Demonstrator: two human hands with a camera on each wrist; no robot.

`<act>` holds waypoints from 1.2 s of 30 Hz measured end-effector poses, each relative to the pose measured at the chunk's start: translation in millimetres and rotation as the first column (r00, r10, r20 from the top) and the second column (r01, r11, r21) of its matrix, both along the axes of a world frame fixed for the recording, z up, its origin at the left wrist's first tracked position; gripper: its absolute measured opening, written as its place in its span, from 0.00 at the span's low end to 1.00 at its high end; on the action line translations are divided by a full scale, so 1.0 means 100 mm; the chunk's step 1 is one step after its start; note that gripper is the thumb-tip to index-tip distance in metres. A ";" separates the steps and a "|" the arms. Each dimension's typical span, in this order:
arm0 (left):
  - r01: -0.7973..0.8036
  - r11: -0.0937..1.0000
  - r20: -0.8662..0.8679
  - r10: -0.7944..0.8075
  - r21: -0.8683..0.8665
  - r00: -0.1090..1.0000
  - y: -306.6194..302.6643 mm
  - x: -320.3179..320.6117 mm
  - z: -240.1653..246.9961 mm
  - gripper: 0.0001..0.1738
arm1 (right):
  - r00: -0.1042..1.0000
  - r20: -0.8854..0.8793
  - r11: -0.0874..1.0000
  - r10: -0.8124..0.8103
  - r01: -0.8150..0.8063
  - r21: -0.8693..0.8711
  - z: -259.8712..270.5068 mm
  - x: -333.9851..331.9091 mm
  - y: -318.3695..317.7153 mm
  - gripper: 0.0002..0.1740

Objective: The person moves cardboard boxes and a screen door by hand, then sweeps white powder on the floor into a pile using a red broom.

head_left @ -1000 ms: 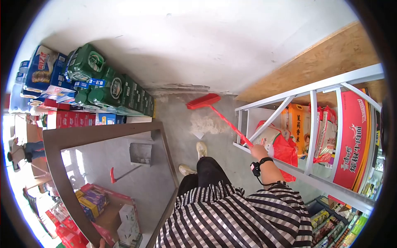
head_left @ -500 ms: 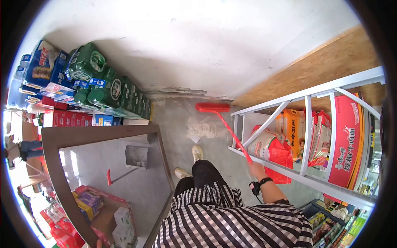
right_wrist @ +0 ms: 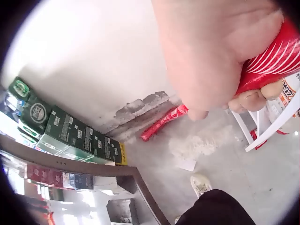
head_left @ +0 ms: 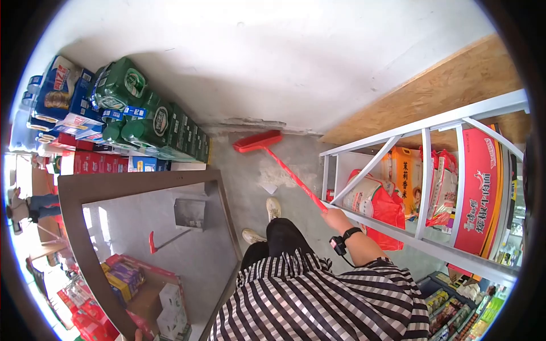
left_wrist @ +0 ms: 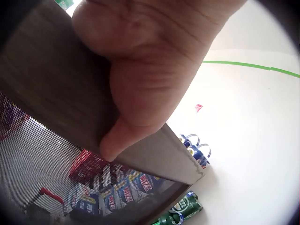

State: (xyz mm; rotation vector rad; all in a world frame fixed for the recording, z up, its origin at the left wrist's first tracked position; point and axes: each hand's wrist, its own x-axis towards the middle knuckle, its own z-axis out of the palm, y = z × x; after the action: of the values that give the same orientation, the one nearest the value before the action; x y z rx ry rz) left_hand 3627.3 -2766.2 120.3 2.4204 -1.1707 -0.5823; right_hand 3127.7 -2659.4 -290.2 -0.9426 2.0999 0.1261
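In the head view my right hand (head_left: pixel 336 219) grips the red handle of a broom (head_left: pixel 284 170); its red head rests on the floor near the wall. The right wrist view shows the fingers of that hand (right_wrist: pixel 220 61) curled round the handle (right_wrist: pixel 274 63). My left hand (left_wrist: pixel 145 70) holds the edge of a brown-framed mesh screen (left_wrist: pixel 56 84), its thumb lying on the frame; its other fingers are hidden. Only a bit of this hand shows at the bottom of the head view. Pale debris (head_left: pixel 284 172) and a white scrap (head_left: pixel 268 187) lie on the floor.
Stacked green drink packs (head_left: pixel 185 133) line the left side. At the right stands a white metal rack (head_left: pixel 424 187) with rice bags and a red carton (head_left: pixel 478 193). A dustpan (head_left: pixel 189 214) shows through the mesh. Two shoes (head_left: pixel 273 208) stand near the debris.
The broom head first swung right along the wall, then back to the left past where it began. My right hand has moved left with the handle. The left hand still holds the frame.
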 end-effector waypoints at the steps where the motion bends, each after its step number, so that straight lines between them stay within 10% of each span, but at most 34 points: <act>1: -0.001 1.000 -0.003 0.001 -0.003 1.000 0.00 0.00 -0.01 0.11 | 0.999 0.029 0.997 -0.025 0.023 0.079 0.03 -0.02 0.07 0.24; 8: -0.021 1.000 -0.022 0.021 0.004 1.000 0.01 0.06 0.00 0.11 | 0.996 -0.027 0.973 -0.088 0.092 0.211 0.31 -0.26 0.62 0.24; 12: -0.063 0.998 -0.063 0.061 -0.017 0.996 0.03 0.31 -0.09 0.10 | 0.970 -0.105 0.974 0.219 -0.211 0.085 -0.13 -0.58 0.70 0.21; 13: 0.263 0.957 0.158 -0.281 0.124 0.947 0.07 0.42 -0.09 0.08 | 0.980 -0.116 0.986 0.162 -0.155 0.069 -0.21 -0.57 0.65 0.21; 16: 0.091 0.990 0.084 -0.100 0.112 0.991 0.29 1.41 -0.35 0.17 | 0.994 -0.012 0.986 0.107 -0.104 0.129 -0.35 -0.42 0.52 0.22; 23: 0.036 0.990 -0.039 -0.031 0.140 0.999 0.17 1.14 -0.17 0.20 | 0.999 -0.034 0.994 0.022 -0.018 0.108 -0.20 -0.07 0.14 0.23; 36: 0.154 0.983 -0.220 -0.129 0.100 0.967 0.08 0.86 -0.12 0.19 | 0.928 0.032 0.913 0.371 -0.371 0.168 0.46 0.04 0.13 0.23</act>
State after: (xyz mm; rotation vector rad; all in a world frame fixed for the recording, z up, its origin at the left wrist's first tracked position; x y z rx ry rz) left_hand 3713.8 -2757.8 108.4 2.3099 -1.2552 -0.9537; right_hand 3131.8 -2646.1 -244.0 -1.2244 1.8528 0.4949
